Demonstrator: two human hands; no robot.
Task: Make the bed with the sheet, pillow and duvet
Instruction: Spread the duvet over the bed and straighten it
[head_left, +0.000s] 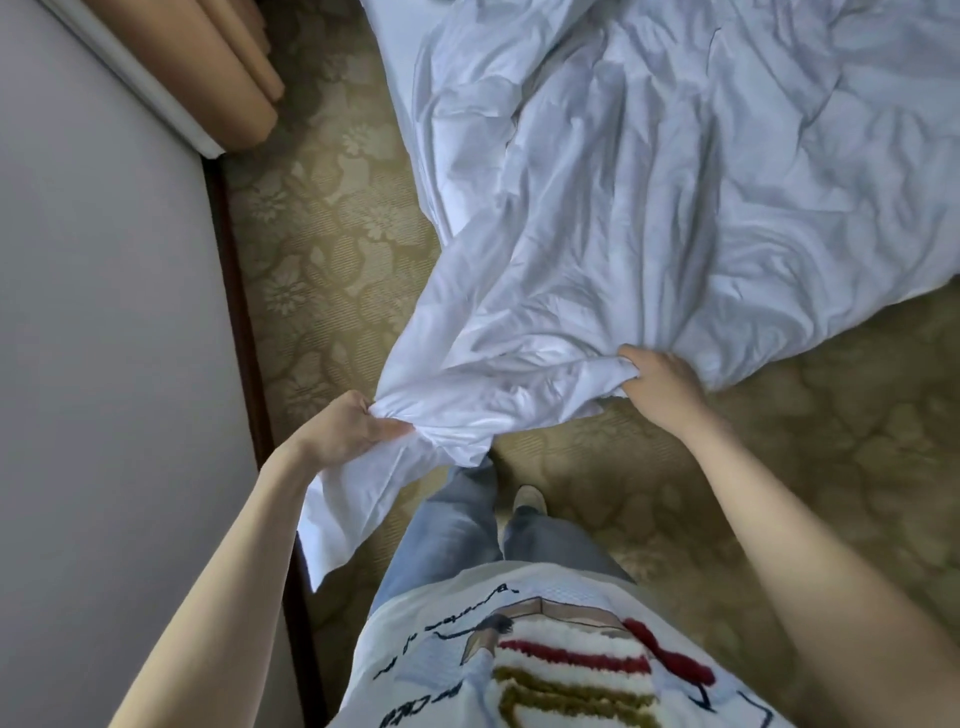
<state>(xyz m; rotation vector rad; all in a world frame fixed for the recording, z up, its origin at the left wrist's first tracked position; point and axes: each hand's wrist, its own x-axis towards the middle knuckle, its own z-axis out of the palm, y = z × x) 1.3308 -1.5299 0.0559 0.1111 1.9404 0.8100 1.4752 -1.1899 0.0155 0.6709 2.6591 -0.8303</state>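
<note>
A crumpled white duvet (675, 182) lies spread over the bed at the upper right, and one corner of it is drawn out over the carpet toward me. My left hand (348, 428) grips a bunched fold of that corner, with a loose flap hanging below it. My right hand (657, 382) grips the duvet's edge a little farther right. A strip of flat white sheet (387, 31) shows at the bed's top left edge. No pillow is in view.
Green-gold floral carpet (322, 234) runs between the bed and a pale wall (104, 338) with a dark skirting board on the left. Tan curtains (218, 67) hang at the top left. My legs and a shoe (529, 500) stand below the duvet corner.
</note>
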